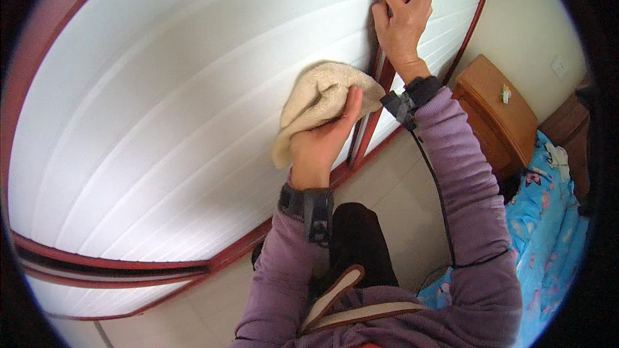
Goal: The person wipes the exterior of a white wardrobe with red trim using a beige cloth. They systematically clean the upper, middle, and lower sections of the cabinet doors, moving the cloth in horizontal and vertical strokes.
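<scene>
Grasps a beige cloth (322, 93) in the left hand (319, 145) at the right edge of a white panel (161, 109) and splays the right hand (404, 26) on the adjoining red frame (387, 74), near a wooden cabinet (500, 106), partly behind the purple sleeve (461, 154), and blue bedding (541, 232).

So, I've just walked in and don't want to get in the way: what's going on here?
A person in purple sleeves has a bunched beige cloth in their left grip, up against a large white panel. Their right grip is on the red upright at that panel's edge, with fingers spread. Off to the right are a wooden cabinet and some blue patterned fabric, neither being handled.
</scene>
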### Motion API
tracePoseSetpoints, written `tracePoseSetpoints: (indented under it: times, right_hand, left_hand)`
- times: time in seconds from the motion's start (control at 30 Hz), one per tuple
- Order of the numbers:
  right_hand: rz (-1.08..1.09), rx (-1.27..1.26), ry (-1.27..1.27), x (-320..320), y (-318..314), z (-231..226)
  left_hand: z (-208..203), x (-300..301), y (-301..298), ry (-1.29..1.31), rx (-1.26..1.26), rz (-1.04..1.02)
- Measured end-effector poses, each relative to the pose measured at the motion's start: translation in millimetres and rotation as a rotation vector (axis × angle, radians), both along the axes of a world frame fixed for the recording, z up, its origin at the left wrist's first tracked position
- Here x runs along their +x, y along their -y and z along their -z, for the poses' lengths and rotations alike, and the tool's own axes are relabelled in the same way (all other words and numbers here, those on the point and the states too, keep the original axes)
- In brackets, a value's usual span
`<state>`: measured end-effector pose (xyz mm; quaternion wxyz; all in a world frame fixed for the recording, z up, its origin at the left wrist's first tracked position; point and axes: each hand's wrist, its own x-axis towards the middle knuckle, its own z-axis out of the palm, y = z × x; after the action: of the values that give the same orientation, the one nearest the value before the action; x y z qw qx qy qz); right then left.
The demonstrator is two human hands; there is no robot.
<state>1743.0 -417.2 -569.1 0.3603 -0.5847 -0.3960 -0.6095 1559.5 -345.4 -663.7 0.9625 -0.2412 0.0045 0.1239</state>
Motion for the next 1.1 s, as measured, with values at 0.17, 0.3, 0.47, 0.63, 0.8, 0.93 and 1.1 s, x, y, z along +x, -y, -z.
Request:
tracePoseSetpoints:
  times: [0.17, 0.3, 0.47, 0.63, 0.8, 0.93, 1.1]
  right_hand:
    - [-0.036, -0.013, -0.077, 18, -14, 4]
    - [-0.044, 0.058, 0.001, 34, -22, 11]
    - [-0.064, 0.051, -0.001, 23, -12, 8]
    - [-0.021, 0.026, -0.028, 1, 4, 0]
    - [-0.048, 0.027, -0.015, -2, 5, -4]
    - [-0.064, 0.048, 0.014, 1, 4, -4]
    - [-0.047, 0.036, -0.020, -2, 6, -5]
  left_hand:
    - [-46, -22, 3, 0.166, 0.094, -0.001]
    - [-73, -31, 2, 0.075, 0.154, -0.044]
    - [-103, -51, 2, 0.127, 0.439, -0.204]
    - [-135, -85, -5, 0.228, 0.603, -0.269]
    - [-172, -120, -18, 0.162, 1.062, -0.499]
    - [-208, -145, -31, 0.014, 1.441, -0.662]
    - [-268, -170, -45, -0.187, 1.357, -0.644]
